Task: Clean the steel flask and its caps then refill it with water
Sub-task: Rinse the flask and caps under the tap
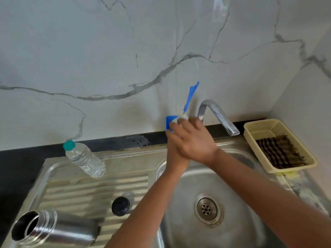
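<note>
The left hand (176,149) grips a blue cap (169,123) while the right hand (194,140) pinches a blue-handled brush (190,97) (steel flask (53,228) lies uncapped on the drainboard (96,187)), so short twisting strokes should serve best.

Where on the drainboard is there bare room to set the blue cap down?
Bare ribbed steel lies between the plastic water bottle, the black cap and the steel flask, and from the bottle right to the basin rim. The front is crowded: the flask lies there on its side, with the black cap and the left forearm close by.
</note>
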The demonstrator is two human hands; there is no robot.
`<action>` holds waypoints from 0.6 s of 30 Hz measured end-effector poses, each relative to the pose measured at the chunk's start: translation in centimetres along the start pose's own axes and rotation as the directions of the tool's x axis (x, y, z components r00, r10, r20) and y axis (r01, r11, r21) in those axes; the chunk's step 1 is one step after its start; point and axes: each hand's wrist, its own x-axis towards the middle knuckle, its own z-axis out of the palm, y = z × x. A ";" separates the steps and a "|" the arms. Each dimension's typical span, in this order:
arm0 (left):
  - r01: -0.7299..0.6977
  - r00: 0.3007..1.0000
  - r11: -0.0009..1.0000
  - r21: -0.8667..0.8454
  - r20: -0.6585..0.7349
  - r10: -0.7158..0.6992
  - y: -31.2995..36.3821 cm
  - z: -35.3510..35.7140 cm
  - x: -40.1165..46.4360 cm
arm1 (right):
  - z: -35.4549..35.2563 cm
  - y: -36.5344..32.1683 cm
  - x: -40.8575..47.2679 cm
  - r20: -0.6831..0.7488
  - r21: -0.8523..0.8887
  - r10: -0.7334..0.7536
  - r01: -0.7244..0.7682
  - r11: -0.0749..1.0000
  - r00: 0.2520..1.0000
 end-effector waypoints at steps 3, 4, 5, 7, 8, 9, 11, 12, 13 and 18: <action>0.086 0.990 0.996 -0.014 0.112 -0.084 -1.7 1.0 -0.6 | -0.5 -1.0 -5.1 0.046 0.231 0.156 -0.163 0.959 0.987; 0.154 0.980 0.986 -0.057 0.134 -0.146 -1.9 1.2 -0.7 | -0.2 -0.8 -6.8 0.105 0.302 0.320 -0.337 0.892 0.942; 0.209 0.970 0.974 -0.090 0.143 -0.195 -1.8 1.4 -0.7 | 0.1 -0.3 -8.2 0.173 0.361 0.503 -0.530 0.767 0.847; 0.244 0.964 0.962 -0.121 0.142 -0.227 -1.8 2.1 -0.8 | 0.8 0.8 -10.0 0.328 0.366 0.749 -0.809 0.461 0.576; 0.251 0.963 0.957 -0.144 0.143 -0.230 -1.7 2.3 -0.7 | 1.1 1.4 -10.5 0.395 0.314 0.795 -0.881 0.354 0.460; 0.261 0.960 0.951 -0.164 0.147 -0.238 -1.6 2.4 -0.6 | 1.5 2.0 -10.7 0.454 0.267 0.808 -0.922 0.279 0.376; 0.287 0.950 0.943 -0.170 0.176 -0.258 -1.3 3.0 -0.3 | 2.5 2.9 -10.9 0.553 0.241 0.789 -0.958 0.157 0.269; 0.301 0.943 0.940 -0.159 0.198 -0.268 -1.1 3.3 -0.2 | 3.1 3.3 -10.8 0.593 0.237 0.771 -0.966 0.107 0.231; 0.318 0.933 0.936 -0.151 0.228 -0.280 -1.0 3.6 -0.2 | 3.6 3.5 -10.6 0.627 0.238 0.753 -0.969 0.059 0.200; 0.425 0.854 0.897 -0.119 0.381 -0.354 -0.2 5.0 0.2 | 5.7 3.8 -9.3 0.703 0.314 0.704 -0.931 -0.186 0.097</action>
